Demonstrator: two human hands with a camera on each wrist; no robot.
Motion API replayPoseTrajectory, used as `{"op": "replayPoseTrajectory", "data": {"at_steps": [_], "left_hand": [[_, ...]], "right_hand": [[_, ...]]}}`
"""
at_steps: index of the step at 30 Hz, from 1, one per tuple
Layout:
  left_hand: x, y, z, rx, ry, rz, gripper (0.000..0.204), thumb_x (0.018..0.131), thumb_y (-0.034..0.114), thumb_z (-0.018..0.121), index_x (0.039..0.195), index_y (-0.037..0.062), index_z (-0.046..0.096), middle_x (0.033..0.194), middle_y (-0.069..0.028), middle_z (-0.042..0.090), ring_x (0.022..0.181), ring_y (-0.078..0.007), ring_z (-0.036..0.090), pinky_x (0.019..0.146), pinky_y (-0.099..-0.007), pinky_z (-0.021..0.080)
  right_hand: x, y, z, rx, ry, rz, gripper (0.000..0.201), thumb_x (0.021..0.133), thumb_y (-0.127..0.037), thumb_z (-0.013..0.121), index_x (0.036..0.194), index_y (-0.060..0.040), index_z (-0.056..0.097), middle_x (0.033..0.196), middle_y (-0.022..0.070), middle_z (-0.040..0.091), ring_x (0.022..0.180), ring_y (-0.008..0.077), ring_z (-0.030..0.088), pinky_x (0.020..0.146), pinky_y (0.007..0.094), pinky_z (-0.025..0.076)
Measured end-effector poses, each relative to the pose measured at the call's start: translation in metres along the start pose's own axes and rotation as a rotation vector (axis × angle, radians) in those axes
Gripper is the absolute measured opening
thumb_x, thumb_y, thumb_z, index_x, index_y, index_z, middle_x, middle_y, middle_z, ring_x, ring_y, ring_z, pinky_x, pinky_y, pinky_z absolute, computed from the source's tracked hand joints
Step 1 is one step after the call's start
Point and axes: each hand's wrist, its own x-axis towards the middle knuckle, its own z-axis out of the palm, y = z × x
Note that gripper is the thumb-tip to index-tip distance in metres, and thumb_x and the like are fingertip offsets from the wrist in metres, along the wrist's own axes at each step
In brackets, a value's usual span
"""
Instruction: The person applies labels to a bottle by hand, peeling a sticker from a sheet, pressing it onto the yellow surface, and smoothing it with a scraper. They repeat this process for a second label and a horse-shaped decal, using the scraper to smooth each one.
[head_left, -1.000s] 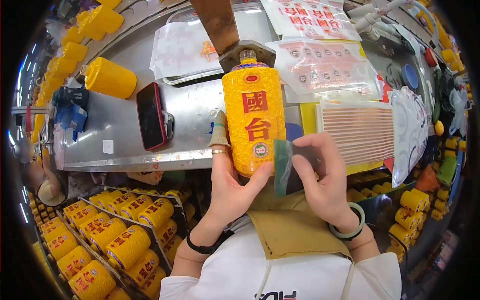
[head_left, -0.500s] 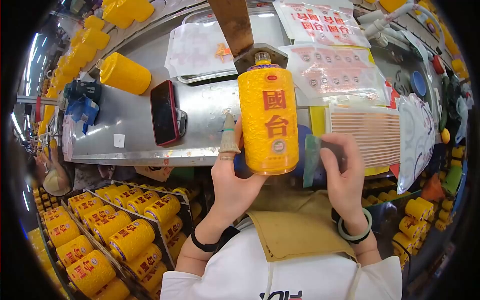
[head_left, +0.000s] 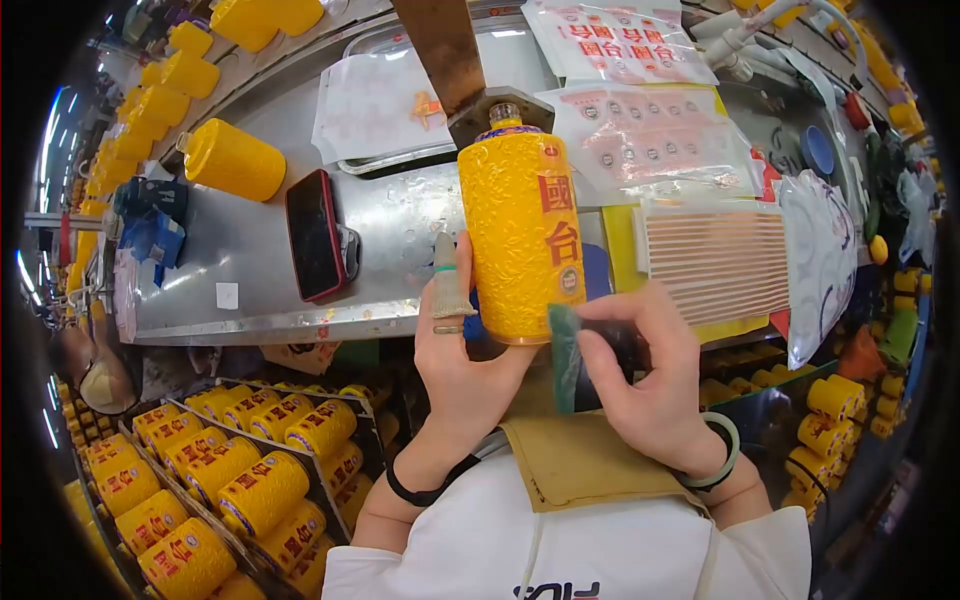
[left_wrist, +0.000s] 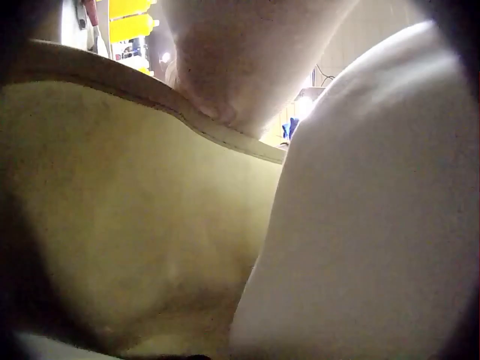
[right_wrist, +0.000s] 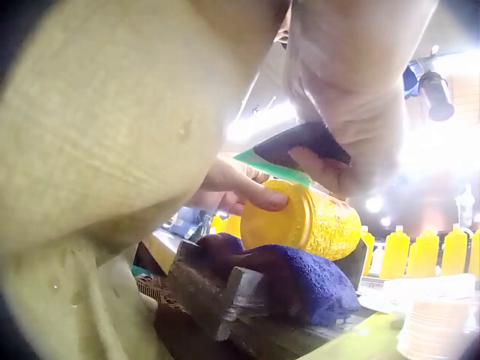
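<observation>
A yellow embossed bottle (head_left: 515, 240) with red characters lies with its neck against a metal bracket (head_left: 490, 112). My left hand (head_left: 465, 370) grips its base end, thumb on the base and a cloth-covered finger along the left side. Between the thumb and fingers of my right hand (head_left: 650, 370) is a dark scraper with a green edge (head_left: 565, 360), close to the bottle's lower right. In the right wrist view, the bottle (right_wrist: 307, 221) is above a blue cloth (right_wrist: 307, 281), and the scraper (right_wrist: 289, 154) is just over it. The left wrist view shows neither hand's fingers.
On the metal table are a phone (head_left: 315, 235), another yellow bottle (head_left: 235, 160), printed sheets (head_left: 650, 140) and a striped sheet (head_left: 718, 262). A rack of yellow bottles (head_left: 265, 490) stands at lower left. More bottles (head_left: 825, 435) are at lower right.
The bottle has turned about its length, so its red characters now face right. The right hand with the scraper moved off from the bottle, then came back close to its lower right.
</observation>
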Motion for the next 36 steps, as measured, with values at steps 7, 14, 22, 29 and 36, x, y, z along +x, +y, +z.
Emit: {"op": "replayPoseTrajectory", "data": {"at_steps": [7, 14, 22, 29, 36], "left_hand": [[0.000, 0.000, -0.002, 0.059, 0.011, 0.077, 0.095, 0.071, 0.008, 0.090, 0.153, -0.0031, 0.043, 0.127, -0.0210, 0.062, 0.115, -0.0331, 0.065, 0.097, -0.0393, 0.052], [0.002, -0.007, -0.005, 0.096, -0.020, 0.113, 0.093, 0.072, 0.008, 0.089, 0.152, -0.0044, 0.043, 0.136, -0.0233, 0.061, 0.117, -0.0353, 0.064, 0.099, -0.0414, 0.052], [0.003, -0.026, -0.011, -0.055, -0.135, 0.073, 0.090, 0.075, 0.004, 0.087, 0.152, -0.0062, 0.041, 0.145, -0.0238, 0.057, 0.131, -0.0339, 0.059, 0.110, -0.0415, 0.046], [0.001, -0.024, -0.013, -0.034, -0.188, 0.067, 0.086, 0.083, 0.000, 0.081, 0.155, -0.0064, 0.035, 0.154, -0.0222, 0.048, 0.134, -0.0274, 0.056, 0.111, -0.0391, 0.045], [0.004, -0.016, -0.011, -0.265, -0.210, -0.023, 0.116, 0.071, 0.008, 0.093, 0.161, -0.0030, 0.021, 0.161, -0.0202, 0.038, 0.139, -0.0312, 0.052, 0.114, -0.0412, 0.043]], "right_hand": [[0.006, -0.011, 0.015, -0.062, -0.036, -0.064, 0.019, 0.086, 0.000, 0.073, 0.104, -0.0006, 0.067, 0.088, 0.0146, 0.058, 0.075, 0.0313, 0.061, 0.066, 0.0386, 0.050], [0.005, -0.016, 0.015, -0.074, -0.028, -0.125, 0.017, 0.086, 0.001, 0.073, 0.102, -0.0012, 0.068, 0.089, 0.0139, 0.058, 0.074, 0.0302, 0.061, 0.064, 0.0371, 0.050], [0.028, 0.008, -0.028, -0.347, 0.120, -0.143, 0.023, 0.090, 0.008, 0.063, 0.110, -0.0021, 0.069, 0.098, 0.0138, 0.064, 0.086, 0.0322, 0.064, 0.074, 0.0375, 0.051], [0.069, -0.014, -0.004, -0.352, -0.152, -0.580, 0.041, 0.081, 0.007, 0.069, 0.120, -0.0038, 0.069, 0.098, 0.0113, 0.069, 0.089, 0.0296, 0.062, 0.079, 0.0378, 0.050], [0.065, 0.001, -0.016, -0.355, 0.012, -0.788, 0.031, 0.077, -0.006, 0.072, 0.108, -0.0058, 0.075, 0.103, 0.0068, 0.075, 0.086, 0.0236, 0.063, 0.075, 0.0355, 0.050]]}}
